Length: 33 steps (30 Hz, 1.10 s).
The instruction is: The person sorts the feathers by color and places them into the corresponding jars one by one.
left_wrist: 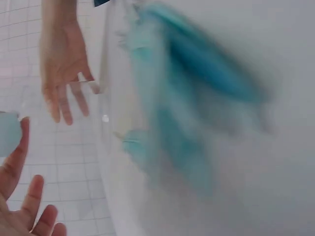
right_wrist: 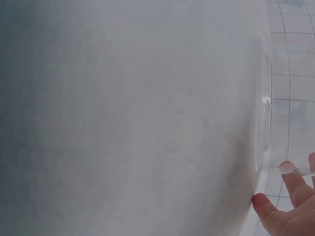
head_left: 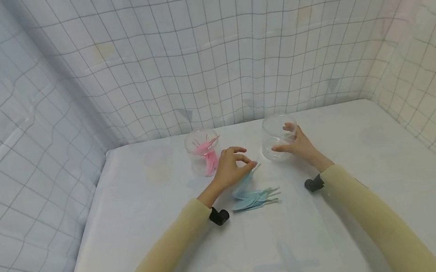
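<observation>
Right hand [head_left: 299, 144] curves round the clear jar [head_left: 272, 139], thumb on the near side, fingers apart at the back; the left hand [head_left: 229, 167] pinches a pale-blue piece [left_wrist: 9, 133] between thumb and forefinger. On the white table [head_left: 377, 168] that jar stands upright, mouth up. Left of it, a second jar [head_left: 197, 164] holds pink pieces [head_left: 210, 160], thin ends poking up, one slanting right past the rim. Nearer the person lies the blue pile [head_left: 254, 200], its long axis running left to right, whitish sticks [head_left: 271, 189] pointing right. From the left wrist, the pinched piece shows at the forefinger's tip, cut off, so I cannot tell its long axis. Only the right wrist view gives the gripped jar's base edge-on, a fingertip behind its wall.
</observation>
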Motion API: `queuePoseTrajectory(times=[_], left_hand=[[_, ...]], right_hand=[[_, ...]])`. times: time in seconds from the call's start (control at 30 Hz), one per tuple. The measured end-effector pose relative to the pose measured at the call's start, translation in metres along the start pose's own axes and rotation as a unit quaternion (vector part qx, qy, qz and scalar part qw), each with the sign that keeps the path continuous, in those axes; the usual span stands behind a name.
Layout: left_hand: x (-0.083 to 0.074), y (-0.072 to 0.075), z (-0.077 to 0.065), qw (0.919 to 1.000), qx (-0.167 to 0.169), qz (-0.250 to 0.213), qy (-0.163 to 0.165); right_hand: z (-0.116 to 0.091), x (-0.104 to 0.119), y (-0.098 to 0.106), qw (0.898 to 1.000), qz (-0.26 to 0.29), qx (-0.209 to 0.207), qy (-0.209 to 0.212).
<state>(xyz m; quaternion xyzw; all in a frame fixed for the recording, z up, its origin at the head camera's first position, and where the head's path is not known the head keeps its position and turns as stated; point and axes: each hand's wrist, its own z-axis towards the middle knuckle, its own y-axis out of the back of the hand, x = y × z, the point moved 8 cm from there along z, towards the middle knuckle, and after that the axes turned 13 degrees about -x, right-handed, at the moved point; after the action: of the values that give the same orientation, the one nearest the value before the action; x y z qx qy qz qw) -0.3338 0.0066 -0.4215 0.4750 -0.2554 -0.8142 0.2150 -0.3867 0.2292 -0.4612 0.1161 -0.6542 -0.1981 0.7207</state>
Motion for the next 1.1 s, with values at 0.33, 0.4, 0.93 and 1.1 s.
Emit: queuePoseTrajectory(times=[0.33,0.4,0.93,1.1], left_hand=[[-0.032,0.014,0.067,0.9830,-0.146,-0.111,-0.016],[-0.037,0.015,0.077,0.9781,-0.162,-0.130,-0.010],[-0.031,-0.013,0.112,0.9030,-0.211,-0.341,0.154],[-0.026,-0.025,0.107,0.9180,-0.208,-0.301,0.153]], right_hand=[[-0.002,-0.001,-0.002,1.000,0.008,0.000,0.001],[-0.001,-0.002,-0.002,1.000,0.009,0.001,0.002],[0.001,0.000,-0.001,1.000,0.006,-0.014,0.009],[0.002,0.001,-0.001,1.000,0.006,-0.015,0.021]])
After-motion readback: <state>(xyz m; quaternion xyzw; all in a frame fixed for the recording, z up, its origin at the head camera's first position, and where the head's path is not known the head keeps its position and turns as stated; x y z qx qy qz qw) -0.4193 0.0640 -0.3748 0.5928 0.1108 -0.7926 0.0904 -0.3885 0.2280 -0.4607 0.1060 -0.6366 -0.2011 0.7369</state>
